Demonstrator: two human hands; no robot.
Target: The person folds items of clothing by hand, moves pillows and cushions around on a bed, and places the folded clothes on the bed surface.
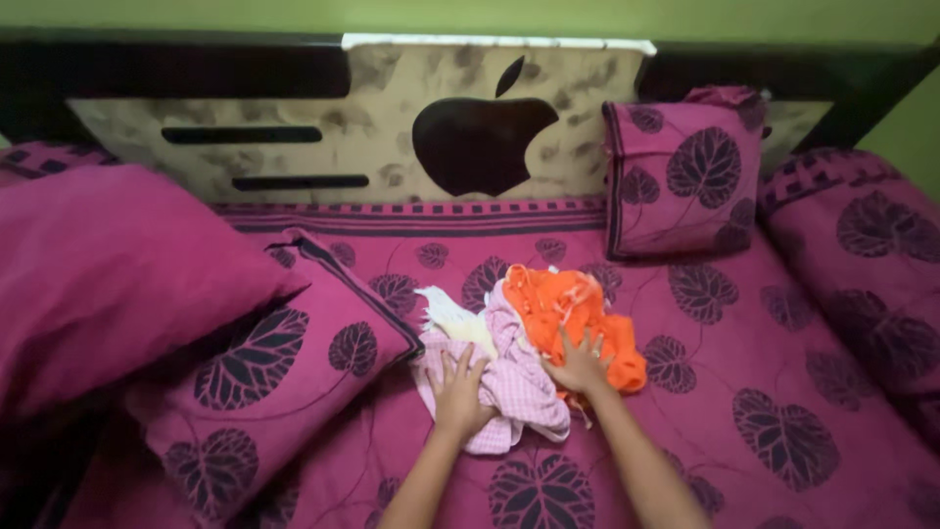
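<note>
Leftmost, a plain magenta pillow [108, 264] lies against the side of the bed [783, 353], and a leaf-printed pillow [274, 372] rests partly under it, its near corner just beside the heap of clothes in the middle of the sheet. Next comes the left hand [458, 392], fingers spread and palm flat on a pink checked cloth [519, 387], which lies crumpled directly ahead of the person, with a cream piece [452, 318] poking out behind it toward the headboard [392, 127]. Just to the right, the right hand [580, 367] is also open with fingers splayed, pressing down on the near edge of an orange garment [573, 304]. That garment overlaps the checked cloth and runs away from the hands, up and slightly rightward toward the headboard. Both hands sit on the near side of the heap, close together, each touching its own piece; neither has closed around the fabric. Further right, a second leaf-printed pillow [685, 176] stands against the headboard, well apart from the heap, and a bolster [862, 255] lines the right edge.
</note>
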